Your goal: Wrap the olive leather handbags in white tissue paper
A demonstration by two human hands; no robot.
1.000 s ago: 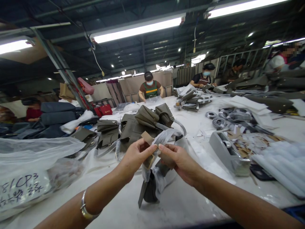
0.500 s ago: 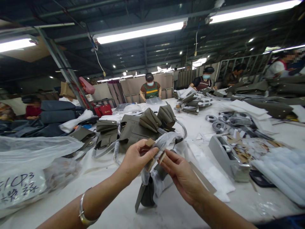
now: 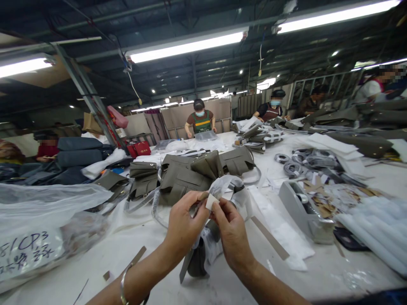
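Observation:
My left hand [image 3: 182, 222] and my right hand [image 3: 230, 231] meet over the white table [image 3: 159, 271], fingers pinched together. Between the fingertips sits a small pale tab [image 3: 211, 201] on a plastic-wrapped strap [image 3: 227, 185]. That strap belongs to a dark olive bag part [image 3: 197, 262] standing on the table just under my hands. A silver bracelet circles my left wrist. Behind my hands lies a heap of olive bags [image 3: 190, 171].
A large clear plastic bag [image 3: 41, 220] with handwriting fills the left. A grey tape dispenser [image 3: 303, 207] and white foam rolls [image 3: 378, 222] lie at right, with a brown strip [image 3: 269, 237] nearby. Other people work at the far end of the table.
My hands have drawn closer together and lower, and the brown card piece once in my left fingers is gone; a pale tab now shows. The bag heap behind has settled flatter.

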